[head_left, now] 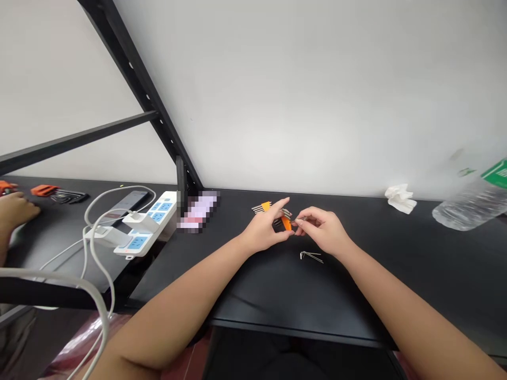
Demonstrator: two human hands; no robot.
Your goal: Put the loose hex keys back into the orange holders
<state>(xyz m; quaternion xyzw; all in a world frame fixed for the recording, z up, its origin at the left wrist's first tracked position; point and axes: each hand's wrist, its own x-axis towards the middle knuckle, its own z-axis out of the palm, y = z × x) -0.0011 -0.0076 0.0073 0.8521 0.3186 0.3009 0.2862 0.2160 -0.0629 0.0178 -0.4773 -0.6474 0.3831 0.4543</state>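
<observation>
Over the black table, my left hand [263, 229] grips an orange hex key holder [286, 224] between thumb and fingers, with some metal keys in it. My right hand [320, 228] is pinched at the holder's right side, around a thin metal hex key [300, 219] that is mostly covered by the fingers. Just behind my left hand shows another orange piece [266, 206] with several metal keys through it; whether it joins the held holder I cannot tell. A few loose hex keys [311, 256] lie on the table below my right hand.
Left of me stand a white power strip [166, 203] with cables and a black metal frame [158, 113]. A pixelated flat item [200, 211] lies beside it. Crumpled tissue [401, 198] and a plastic bottle [471, 206] are right. Another person's hand [18, 211] is far left, near an orange key set [44, 190].
</observation>
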